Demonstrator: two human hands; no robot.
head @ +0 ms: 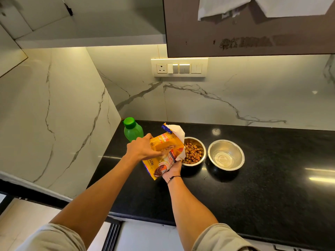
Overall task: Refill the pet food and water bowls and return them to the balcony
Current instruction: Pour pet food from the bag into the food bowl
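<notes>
Steel first: 2 round stainless-steel bowls side by side on the black speckled stone counter (272,178), close but not touching. Left steel bowl (194,151) is filled w/ brown kibble pieces (193,153), heaped approx. to mid-wall. Right steel bowl (226,154) looks to hold only a shallow bit of clear water at the bottom; can't be sure of the level.

I see 1 yellow-orange plastic pet food bag (165,153), tilted over w/ its torn white-lined mouth hanging right at the left bowl's rim. It's lifted off the counter, betw. both hands.

1 green plastic bottle w/ green screw cap (132,130) stands upright in the back corner by the marble-look wall, just behind the bag, cap on.

Left hand (143,150) comes in from above-left, fingers curled closed round the bag's upper side, thumb across the front. Right hand (172,170) is under the bag, palm up, fingers wrapped shut on its lower end; thin black cord on that wrist. Both forearms bare, stretched fwd.

Count: 2 bowls, 1 bag, 1 bottle, 2 hands.
</notes>
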